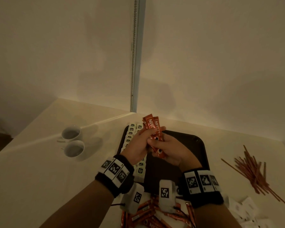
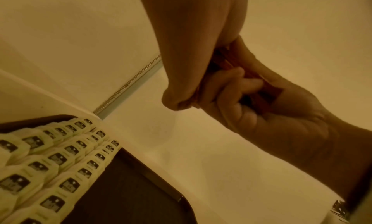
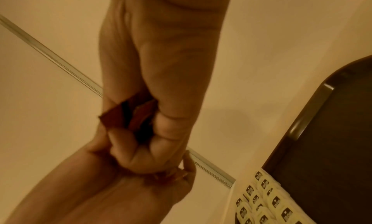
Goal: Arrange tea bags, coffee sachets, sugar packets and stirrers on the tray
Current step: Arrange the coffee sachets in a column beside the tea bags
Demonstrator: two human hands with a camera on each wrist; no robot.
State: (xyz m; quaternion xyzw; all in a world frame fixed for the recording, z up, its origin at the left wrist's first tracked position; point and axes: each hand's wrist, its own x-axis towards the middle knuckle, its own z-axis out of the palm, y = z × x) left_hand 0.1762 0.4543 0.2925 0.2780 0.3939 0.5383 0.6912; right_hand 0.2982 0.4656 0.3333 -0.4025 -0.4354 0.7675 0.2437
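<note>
Both the left hand [image 1: 139, 142] and right hand [image 1: 169, 150] grip a bunch of coffee sachets [image 1: 152, 129], squaring it, I judge, to lay beside the tea bags [image 1: 131, 130] at the tray's [image 1: 199, 145] nine o'clock.

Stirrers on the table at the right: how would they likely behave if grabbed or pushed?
The stirrers look thin and stick-like, so probably light and fairly stiff. They lie criss-crossed in a loose pile, so a push would likely scatter them. Pinching one flat off the table may be fiddly.
</note>
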